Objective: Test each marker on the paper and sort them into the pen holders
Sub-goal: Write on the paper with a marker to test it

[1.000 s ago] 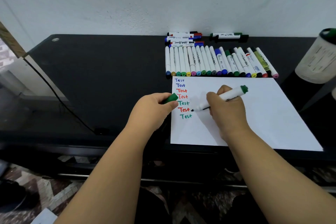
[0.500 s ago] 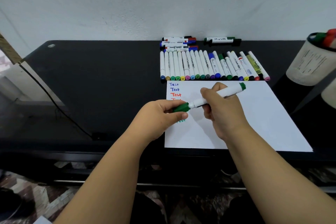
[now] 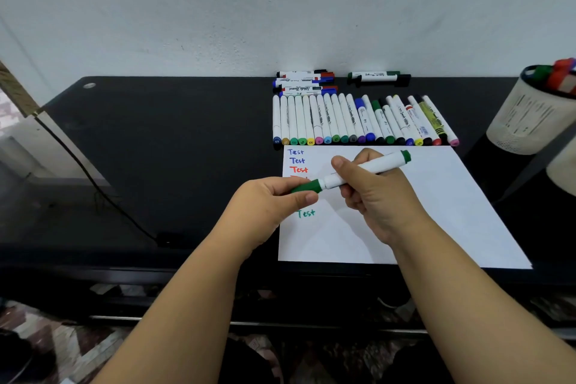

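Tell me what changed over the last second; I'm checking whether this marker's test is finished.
The right hand lifted the green marker off the paper, and the left hand pushed the cap onto its tip. Both hands kept their grips. The marker row and the holder stayed put.

Black desk [image 3: 174,146] against a white wall

On it lie white paper [image 3: 436,215], a row of markers [image 3: 358,121] just behind it, more markers [image 3: 307,82] by the wall, and two pen holders [image 3: 530,118] at right.

The left hand [image 3: 274,203] and right hand [image 3: 378,196] are covering several words on the paper [image 3: 436,212]; the frame's edge is cutting off the pen holder [image 3: 530,118], possibly holding markers.
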A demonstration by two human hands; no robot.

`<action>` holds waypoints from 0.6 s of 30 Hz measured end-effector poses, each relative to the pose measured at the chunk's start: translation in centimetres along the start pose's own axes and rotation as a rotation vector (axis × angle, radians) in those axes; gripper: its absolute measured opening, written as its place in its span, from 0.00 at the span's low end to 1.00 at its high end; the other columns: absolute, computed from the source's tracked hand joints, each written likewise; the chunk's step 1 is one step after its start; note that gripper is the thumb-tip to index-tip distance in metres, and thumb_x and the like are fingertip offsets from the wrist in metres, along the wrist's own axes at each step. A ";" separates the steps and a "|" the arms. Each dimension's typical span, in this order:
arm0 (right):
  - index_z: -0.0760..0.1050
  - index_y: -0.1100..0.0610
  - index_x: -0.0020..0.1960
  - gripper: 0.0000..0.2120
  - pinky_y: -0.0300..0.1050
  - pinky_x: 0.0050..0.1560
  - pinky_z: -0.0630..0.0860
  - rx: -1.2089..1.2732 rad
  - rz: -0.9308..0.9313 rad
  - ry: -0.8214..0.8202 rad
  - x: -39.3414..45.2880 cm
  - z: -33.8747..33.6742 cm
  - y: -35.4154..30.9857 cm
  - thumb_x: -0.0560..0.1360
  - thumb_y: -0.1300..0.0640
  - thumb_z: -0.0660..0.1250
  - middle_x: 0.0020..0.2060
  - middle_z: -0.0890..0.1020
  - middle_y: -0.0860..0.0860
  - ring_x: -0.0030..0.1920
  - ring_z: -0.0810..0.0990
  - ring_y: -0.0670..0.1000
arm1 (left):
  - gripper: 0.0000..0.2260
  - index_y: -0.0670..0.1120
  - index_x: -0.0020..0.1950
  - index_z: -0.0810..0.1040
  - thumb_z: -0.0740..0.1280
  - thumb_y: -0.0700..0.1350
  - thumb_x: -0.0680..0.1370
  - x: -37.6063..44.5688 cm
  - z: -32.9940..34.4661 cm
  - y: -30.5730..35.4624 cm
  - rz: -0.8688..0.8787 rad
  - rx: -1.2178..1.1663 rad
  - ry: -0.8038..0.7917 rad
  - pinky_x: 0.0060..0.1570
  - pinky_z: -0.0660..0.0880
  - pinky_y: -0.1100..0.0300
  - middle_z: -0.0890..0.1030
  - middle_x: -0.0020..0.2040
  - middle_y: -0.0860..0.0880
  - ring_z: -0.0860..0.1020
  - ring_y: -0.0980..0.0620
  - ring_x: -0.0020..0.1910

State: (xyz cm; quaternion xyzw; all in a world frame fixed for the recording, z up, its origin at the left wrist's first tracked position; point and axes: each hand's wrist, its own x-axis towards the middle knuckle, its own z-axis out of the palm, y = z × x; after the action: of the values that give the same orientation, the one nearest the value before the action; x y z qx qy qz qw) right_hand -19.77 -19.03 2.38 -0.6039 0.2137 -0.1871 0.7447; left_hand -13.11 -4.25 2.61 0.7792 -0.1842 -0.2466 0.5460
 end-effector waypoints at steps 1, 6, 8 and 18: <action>0.64 0.56 0.32 0.17 0.35 0.23 0.63 0.007 0.005 0.011 0.0 0.1 0.2 0.74 0.60 0.70 0.21 0.72 0.51 0.22 0.68 0.45 | 0.08 0.61 0.42 0.80 0.74 0.48 0.70 -0.1 0.2 -0.1 0.002 -0.002 0.006 0.42 0.72 0.72 0.81 0.38 0.65 0.78 0.65 0.44; 0.61 0.55 0.31 0.19 0.35 0.23 0.63 0.050 0.049 0.061 0.3 0.4 0.9 0.76 0.61 0.67 0.19 0.69 0.49 0.20 0.66 0.45 | 0.12 0.52 0.55 0.81 0.72 0.47 0.71 -0.1 1.2 -0.1 -0.006 0.004 0.068 0.43 0.71 0.71 0.78 0.43 0.62 0.76 0.62 0.46; 0.61 0.55 0.31 0.19 0.35 0.23 0.63 0.076 0.063 0.060 0.5 0.4 1.0 0.76 0.61 0.67 0.20 0.69 0.49 0.21 0.66 0.45 | 0.14 0.52 0.57 0.80 0.72 0.48 0.72 0.1 1.3 0.0 0.001 0.022 0.078 0.41 0.69 0.72 0.75 0.40 0.64 0.75 0.63 0.45; 0.59 0.54 0.31 0.20 0.34 0.23 0.60 0.107 0.154 0.040 0.9 0.5 1.1 0.76 0.62 0.66 0.21 0.67 0.52 0.20 0.64 0.46 | 0.17 0.50 0.60 0.79 0.71 0.50 0.72 0.2 1.9 0.0 0.003 0.070 0.119 0.46 0.71 0.68 0.79 0.53 0.55 0.74 0.63 0.45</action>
State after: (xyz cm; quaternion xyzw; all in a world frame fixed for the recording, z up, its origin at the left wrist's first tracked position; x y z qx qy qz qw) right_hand -18.72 -18.84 1.33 -0.5411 0.2640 -0.1528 0.7837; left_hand -14.02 -5.80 2.08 0.8110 -0.1610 -0.1926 0.5285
